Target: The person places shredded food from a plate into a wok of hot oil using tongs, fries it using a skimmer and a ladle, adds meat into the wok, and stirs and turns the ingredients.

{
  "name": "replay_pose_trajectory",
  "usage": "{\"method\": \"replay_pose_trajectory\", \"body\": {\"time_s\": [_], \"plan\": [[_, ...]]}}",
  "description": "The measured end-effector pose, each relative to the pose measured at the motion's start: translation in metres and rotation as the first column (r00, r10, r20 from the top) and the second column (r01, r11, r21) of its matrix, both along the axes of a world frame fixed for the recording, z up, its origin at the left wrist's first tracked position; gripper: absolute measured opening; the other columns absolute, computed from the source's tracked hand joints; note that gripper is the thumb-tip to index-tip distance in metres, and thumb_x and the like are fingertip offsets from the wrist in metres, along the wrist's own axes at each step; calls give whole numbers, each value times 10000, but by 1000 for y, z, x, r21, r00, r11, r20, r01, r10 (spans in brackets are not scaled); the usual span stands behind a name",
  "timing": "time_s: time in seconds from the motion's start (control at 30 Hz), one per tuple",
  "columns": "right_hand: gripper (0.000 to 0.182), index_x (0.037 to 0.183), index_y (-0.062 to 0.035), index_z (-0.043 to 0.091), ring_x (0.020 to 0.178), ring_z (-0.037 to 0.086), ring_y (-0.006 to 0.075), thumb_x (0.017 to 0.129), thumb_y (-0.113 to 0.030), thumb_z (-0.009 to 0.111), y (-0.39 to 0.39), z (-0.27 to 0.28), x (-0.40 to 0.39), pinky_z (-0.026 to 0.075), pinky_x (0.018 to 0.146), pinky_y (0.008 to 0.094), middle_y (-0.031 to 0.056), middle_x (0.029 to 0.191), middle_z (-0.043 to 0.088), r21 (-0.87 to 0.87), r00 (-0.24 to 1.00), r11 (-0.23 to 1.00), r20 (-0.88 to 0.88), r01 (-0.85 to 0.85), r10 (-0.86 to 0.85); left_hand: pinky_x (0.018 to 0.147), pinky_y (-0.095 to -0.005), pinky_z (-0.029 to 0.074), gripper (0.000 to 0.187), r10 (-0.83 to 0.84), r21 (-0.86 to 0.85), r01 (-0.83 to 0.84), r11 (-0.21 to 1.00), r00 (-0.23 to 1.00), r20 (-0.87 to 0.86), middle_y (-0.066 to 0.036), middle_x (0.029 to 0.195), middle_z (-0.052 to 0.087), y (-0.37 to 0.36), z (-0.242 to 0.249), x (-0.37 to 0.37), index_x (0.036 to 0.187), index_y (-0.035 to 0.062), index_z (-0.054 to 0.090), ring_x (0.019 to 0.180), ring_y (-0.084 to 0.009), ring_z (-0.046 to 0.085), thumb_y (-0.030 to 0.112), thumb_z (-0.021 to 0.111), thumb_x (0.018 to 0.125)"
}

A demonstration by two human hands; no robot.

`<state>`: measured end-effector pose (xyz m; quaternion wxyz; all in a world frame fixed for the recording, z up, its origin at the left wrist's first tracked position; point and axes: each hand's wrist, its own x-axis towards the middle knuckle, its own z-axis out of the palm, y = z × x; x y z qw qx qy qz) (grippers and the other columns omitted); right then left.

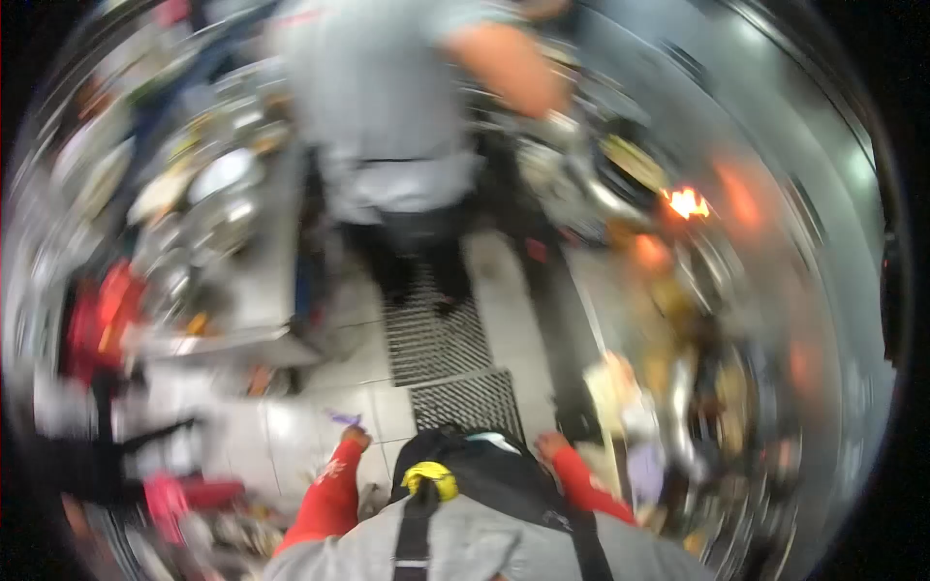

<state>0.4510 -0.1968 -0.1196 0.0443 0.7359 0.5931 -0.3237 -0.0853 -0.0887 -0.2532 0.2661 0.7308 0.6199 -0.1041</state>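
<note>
Low in the head view, my left hand (357,438) extends from a red sleeve above the tiled floor. A small purple thing (342,417) juts from its closed fingers; blur hides what kind it is. My right hand (552,443), also below a red sleeve, hangs beside my dark apron (455,460) near the edge of the cooking line. Its fingers are too smeared to read, and I see nothing sticking out of it. A yellow round object (431,479) sits at my chest on a black strap.
A person in a grey shirt (387,97) stands ahead by the cooking line. Flames (686,202) rise among pans at right. A metal table (262,281) with several bowls stands at left. Black perforated mats (436,334) lie on the tiles. Red-pink items (184,499) are lower left.
</note>
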Motion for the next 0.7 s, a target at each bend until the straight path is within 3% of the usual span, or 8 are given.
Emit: {"method": "replay_pose_trajectory", "body": {"time_s": [0.07, 0.17, 0.23, 0.33, 0.43, 0.5, 0.63, 0.7], "plan": [[363, 949, -44, 628, 849, 580, 396, 811, -359, 512, -40, -15, 2, 447, 762, 473, 210, 853, 624, -54, 968, 972, -92, 228, -233, 815, -358, 494, 466, 81, -109, -72, 991, 993, 80, -124, 690, 667, 28, -23, 5, 771, 61, 687, 689, -260, 655, 448, 439, 847], [365, 942, -42, 636, 834, 597, 384, 807, -364, 531, -119, -24, -7, 475, 728, 452, 206, 893, 628, -176, 772, 802, -216, 571, -598, 698, -389, 531, 267, -576, -130, 571, 811, 818, -1, -97, 671, 655, 85, -25, 31, 730, 91, 687, 663, -243, 655, 329, 580, 791], [359, 915, -39, 645, 831, 603, 374, 807, -362, 531, -147, 12, -18, 481, 716, 447, 199, 893, 632, -168, 756, 758, -88, 630, -648, 688, -388, 533, 186, -903, -75, 915, 396, 374, -211, -95, 733, 668, 108, -18, 62, 744, 100, 692, 701, -252, 661, 275, 628, 739], [357, 909, -37, 662, 858, 611, 370, 800, -349, 528, -263, -115, -19, 490, 740, 434, 187, 942, 642, -47, 860, 860, 76, 508, -504, 784, -398, 506, 219, -816, -198, 793, 576, 547, -187, -129, 922, 663, 136, -18, 131, 817, 100, 699, 884, -300, 634, 222, 551, 711], [385, 900, -61, 685, 913, 609, 370, 781, -387, 518, -283, -22, -58, 491, 787, 434, 190, 951, 644, -217, 661, 637, 63, 740, -747, 826, -403, 493, 280, -580, -115, 578, 808, 814, 20, -169, 970, 648, 147, 18, 205, 842, 72, 693, 944, -344, 611, 231, 495, 724], [435, 907, -69, 689, 943, 604, 379, 778, -439, 499, -309, -11, -72, 480, 815, 444, 199, 962, 640, -416, 516, 483, -38, 770, -856, 825, -397, 494, 288, -582, 84, 576, 813, 800, 147, -174, 979, 643, 158, -26, 242, 858, 64, 686, 941, -341, 615, 240, 502, 722], [423, 913, -64, 679, 932, 606, 376, 773, -427, 512, -355, -38, -92, 480, 803, 442, 201, 952, 638, -294, 377, 387, -94, 874, -921, 837, -412, 486, 306, -532, -157, 551, 819, 833, 152, -168, 965, 652, 96, 113, 338, 938, 94, 675, 947, -341, 616, 238, 544, 701], [418, 916, -61, 675, 927, 607, 374, 770, -420, 519, -370, -43, -98, 480, 797, 441, 202, 947, 637, -256, 312, 334, -125, 907, -942, 826, -408, 491, 302, -594, -24, 604, 797, 790, 155, -165, 955, 657, 72, 84, 366, 940, 103, 676, 938, -331, 622, 233, 568, 689]]}}
